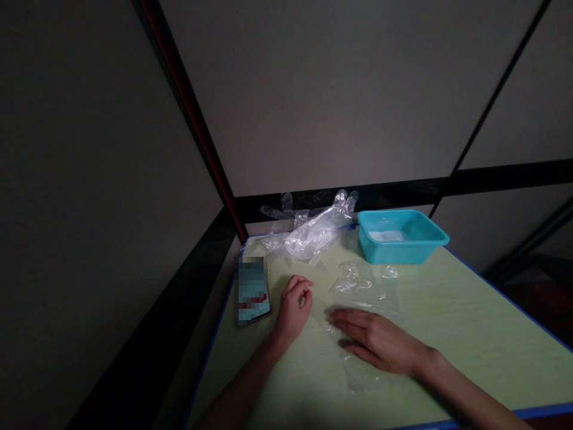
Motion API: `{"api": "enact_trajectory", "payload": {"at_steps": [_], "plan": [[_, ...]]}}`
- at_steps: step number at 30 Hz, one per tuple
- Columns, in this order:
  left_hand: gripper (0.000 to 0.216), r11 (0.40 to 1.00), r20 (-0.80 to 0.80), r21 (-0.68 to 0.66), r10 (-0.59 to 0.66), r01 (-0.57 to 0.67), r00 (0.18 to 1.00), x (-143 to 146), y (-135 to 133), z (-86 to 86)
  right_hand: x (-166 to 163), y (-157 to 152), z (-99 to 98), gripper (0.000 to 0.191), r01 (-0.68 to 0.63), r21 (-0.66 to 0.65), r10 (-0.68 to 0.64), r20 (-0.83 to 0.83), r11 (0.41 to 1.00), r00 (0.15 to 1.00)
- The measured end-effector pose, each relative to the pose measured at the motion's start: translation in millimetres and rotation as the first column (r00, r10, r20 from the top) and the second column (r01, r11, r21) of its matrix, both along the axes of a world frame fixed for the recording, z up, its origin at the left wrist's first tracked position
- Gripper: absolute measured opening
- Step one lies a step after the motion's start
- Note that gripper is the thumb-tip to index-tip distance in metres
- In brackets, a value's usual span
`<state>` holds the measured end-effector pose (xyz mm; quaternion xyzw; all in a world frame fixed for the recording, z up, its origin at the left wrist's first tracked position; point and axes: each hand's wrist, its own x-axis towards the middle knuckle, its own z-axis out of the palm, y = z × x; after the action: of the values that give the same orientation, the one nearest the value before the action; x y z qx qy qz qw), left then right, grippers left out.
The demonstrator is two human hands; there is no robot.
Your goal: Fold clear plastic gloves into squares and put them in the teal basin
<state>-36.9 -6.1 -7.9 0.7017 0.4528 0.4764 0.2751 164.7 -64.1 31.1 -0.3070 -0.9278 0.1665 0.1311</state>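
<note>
A clear plastic disposable glove [364, 379] lies spread on the table, its finger parts pointing toward the back. My right hand [373, 337] rests flat across the middle of this glove, palm down, fingers stretched to the left. Left of the glove, my left hand [295, 306] is on the table with its fingers curled in toward the thumb, and nothing shows in it. At the back edge, a heap of crumpled clear plastic gloves [313, 234] sits beyond both hands.
A phone [253, 292] with a blurred screen lies at the table's left edge. A turquoise plastic basket [398, 252] holding something white stands at the back right. The pale green table [474, 334] has blue edging and meets a panelled wall [340, 101].
</note>
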Motion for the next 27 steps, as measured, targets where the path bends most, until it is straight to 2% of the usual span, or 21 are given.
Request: {"api": "enact_trajectory", "payload": {"at_steps": [4,9,14,23,27], "plan": [[0.018,0.974,0.111,-0.167,-0.136,0.153,0.985,18.9,-10.2,-2.8,-11.4,0.1,-2.6,0.046,-0.041,-0.03,0.041,-0.005,0.999,0.999],[0.02,0.93,0.218,-0.289,-0.167,0.226,0.962,22.9,-10.1,-8.3,-9.8,-3.1,-11.8,0.054,-0.056,-0.076,0.057,0.017,0.996,0.998],[0.013,0.902,0.277,-0.343,-0.168,0.261,0.946,19.0,-6.2,-5.2,-6.1,-10.6,-11.0,0.057,-0.081,-0.108,0.09,0.077,0.991,0.993],[0.01,0.872,0.352,-0.398,-0.141,0.285,0.925,19.0,-4.1,-4.4,7.9,-29.9,-1.9,0.06,-0.143,-0.178,0.156,0.06,0.974,0.986],[0.013,0.854,0.409,-0.416,-0.13,0.312,0.903,17.3,-2.8,-3.2,21.4,-42.2,0.7,0.054,-0.15,-0.135,0.161,0.073,0.979,0.984]]}}
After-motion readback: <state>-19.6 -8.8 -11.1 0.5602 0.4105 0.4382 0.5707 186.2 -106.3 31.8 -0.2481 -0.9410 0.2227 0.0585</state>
